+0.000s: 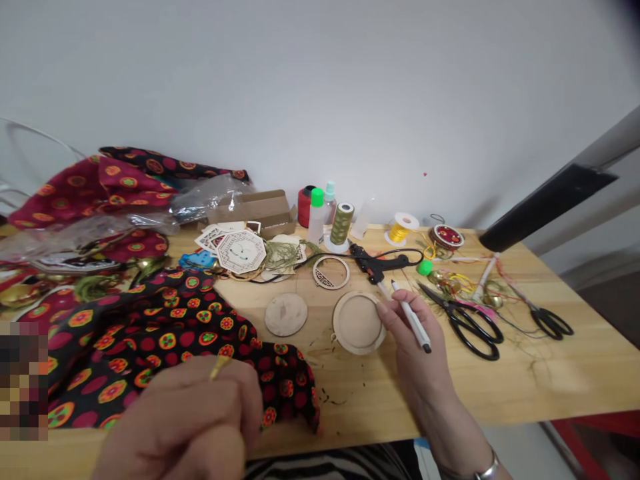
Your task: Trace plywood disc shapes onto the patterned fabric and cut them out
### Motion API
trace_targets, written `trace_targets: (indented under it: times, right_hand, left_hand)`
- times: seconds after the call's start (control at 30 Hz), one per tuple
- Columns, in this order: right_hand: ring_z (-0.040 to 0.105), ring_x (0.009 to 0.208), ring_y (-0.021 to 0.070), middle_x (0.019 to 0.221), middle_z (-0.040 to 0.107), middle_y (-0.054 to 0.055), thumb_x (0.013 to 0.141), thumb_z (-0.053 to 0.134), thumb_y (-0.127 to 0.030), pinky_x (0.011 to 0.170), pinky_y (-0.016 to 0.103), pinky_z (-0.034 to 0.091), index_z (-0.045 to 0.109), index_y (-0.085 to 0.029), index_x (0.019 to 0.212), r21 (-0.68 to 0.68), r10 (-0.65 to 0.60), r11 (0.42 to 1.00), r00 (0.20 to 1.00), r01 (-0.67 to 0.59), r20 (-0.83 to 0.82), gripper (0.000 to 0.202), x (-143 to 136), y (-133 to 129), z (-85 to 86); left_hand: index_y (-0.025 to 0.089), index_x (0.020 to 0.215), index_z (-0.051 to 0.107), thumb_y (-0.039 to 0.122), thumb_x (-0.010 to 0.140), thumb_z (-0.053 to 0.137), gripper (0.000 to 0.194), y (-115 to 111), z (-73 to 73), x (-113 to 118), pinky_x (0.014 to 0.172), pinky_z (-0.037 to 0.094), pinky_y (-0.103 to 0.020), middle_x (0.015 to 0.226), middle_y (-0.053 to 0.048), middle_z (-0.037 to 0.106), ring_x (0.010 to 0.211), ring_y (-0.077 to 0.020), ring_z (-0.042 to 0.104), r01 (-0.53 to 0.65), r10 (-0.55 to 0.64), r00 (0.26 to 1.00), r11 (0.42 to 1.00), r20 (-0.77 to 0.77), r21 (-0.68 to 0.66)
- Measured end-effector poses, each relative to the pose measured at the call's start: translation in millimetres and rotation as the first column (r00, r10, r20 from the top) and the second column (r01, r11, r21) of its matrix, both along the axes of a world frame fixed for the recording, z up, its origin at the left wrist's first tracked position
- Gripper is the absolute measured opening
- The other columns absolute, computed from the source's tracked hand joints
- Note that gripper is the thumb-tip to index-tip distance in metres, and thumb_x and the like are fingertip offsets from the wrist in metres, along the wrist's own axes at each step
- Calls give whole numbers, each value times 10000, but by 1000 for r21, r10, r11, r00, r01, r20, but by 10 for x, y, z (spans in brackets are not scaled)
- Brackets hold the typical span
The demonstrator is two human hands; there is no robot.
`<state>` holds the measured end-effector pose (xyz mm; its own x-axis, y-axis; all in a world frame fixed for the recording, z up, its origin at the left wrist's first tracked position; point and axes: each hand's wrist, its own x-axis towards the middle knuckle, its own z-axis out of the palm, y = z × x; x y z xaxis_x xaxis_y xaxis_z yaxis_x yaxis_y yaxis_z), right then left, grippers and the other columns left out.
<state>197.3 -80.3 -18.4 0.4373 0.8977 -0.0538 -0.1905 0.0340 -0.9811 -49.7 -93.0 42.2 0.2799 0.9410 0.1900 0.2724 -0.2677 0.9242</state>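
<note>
In my right hand (415, 327) is a white marker pen (411, 319), lying across the fingers with its dark end toward me. The thumb and fingertips of that hand are at the right rim of a round wooden frame (339, 337) with a small loop. Left of the frame lies a plain wooden disc (286, 315). My left hand (190, 417) is raised close to the camera above black patterned fabric (200, 313). Its fingers are curled closed, with a yellow ring on one. Anything inside them is hidden.
Behind the frame lie a cut-out wooden ring (320, 283) and a black glue gun (375, 263). Black scissors (465, 323) and a smaller pair (547, 320) are to the right. A green-capped bottle (317, 223) and a yellow thread spool (399, 232) stand near the wall.
</note>
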Motion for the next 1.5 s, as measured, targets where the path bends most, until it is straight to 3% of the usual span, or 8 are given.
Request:
trace_targets:
  times: [0.1, 0.17, 0.37, 0.53, 0.7, 1.13, 1.23, 1.5]
  right_hand:
    - [465, 587, 76, 656, 558, -72, 719, 776, -284, 551, 174, 381, 549, -220, 900, 31, -10, 999, 1000, 11, -20, 297, -23, 30, 33]
    - [463, 587, 73, 654, 554, -76, 723, 773, -277, 557, 173, 382, 548, -222, 896, 43, 0, 999, 1000, 1, -22, 289, -46, 40, 52]
    - [477, 596, 75, 671, 568, -73, 760, 740, -285, 562, 176, 395, 539, -234, 905, 36, 16, 999, 1000, -16, 14, 253, -139, 21, 77]
    - [500, 591, 88, 686, 586, -62, 778, 714, -294, 553, 196, 415, 531, -238, 915, 24, 69, 997, 995, -71, 71, 235, -241, -25, 99]
    - [519, 589, 97, 690, 597, -56, 782, 700, -288, 555, 209, 430, 523, -234, 903, 23, 84, 996, 988, -88, 132, 221, -282, -51, 132]
    - [610, 739, 158, 794, 673, 2, 879, 595, -368, 699, 296, 461, 527, -227, 922, -14, 119, 993, 977, -118, 175, 162, -173, -36, 110]
    - [617, 816, 191, 925, 668, 35, 820, 675, -337, 749, 341, 472, 504, -245, 992, 44, 160, 980, 896, -195, 415, 260, -142, -72, 135]
    - [459, 1251, 344, 1385, 480, 176, 665, 811, -272, 966, 515, 407, 414, -252, 1087, 41, 194, 866, 409, -499, 892, 580, -174, -176, 126]
  left_hand:
    - [259, 570, 678, 298, 764, 678, 198, 46, -65, 105, 529, 479, -216, 816, -23, 728, 589, -118, 621, 171, -173, 985, 984, -24, -57]
    - [292, 840, 722, 236, 736, 691, 123, 110, -128, 197, 579, 517, -216, 1051, -32, 721, 689, -139, 668, 67, -57, 996, 984, 65, -168]
    - [197, 696, 682, 412, 792, 606, 248, 218, -257, 354, 457, 449, -203, 646, -10, 676, 482, -104, 548, -91, 111, 993, 925, 33, -369]
    - [202, 1053, 640, 431, 701, 685, 422, 262, -254, 448, 370, 310, -179, 569, 37, 633, 452, -102, 484, -30, 75, 995, 855, 66, -517]
    - [179, 630, 599, 471, 751, 623, 318, 283, -286, 465, 372, 218, -176, 476, 37, 582, 390, -59, 362, -6, -10, 1000, 798, -23, -603]
    - [174, 598, 569, 464, 743, 645, 332, 260, -341, 412, 387, 220, -177, 438, 31, 563, 372, -57, 335, -27, 50, 999, 779, 19, -626]
    - [179, 610, 597, 461, 748, 637, 316, 233, -330, 423, 382, 222, -180, 431, 39, 556, 376, -65, 340, -92, 78, 996, 821, -49, -564]
    - [190, 578, 593, 447, 757, 610, 313, 217, -348, 463, 417, 297, -201, 429, 44, 550, 394, -94, 411, -65, 12, 994, 858, -106, -509]
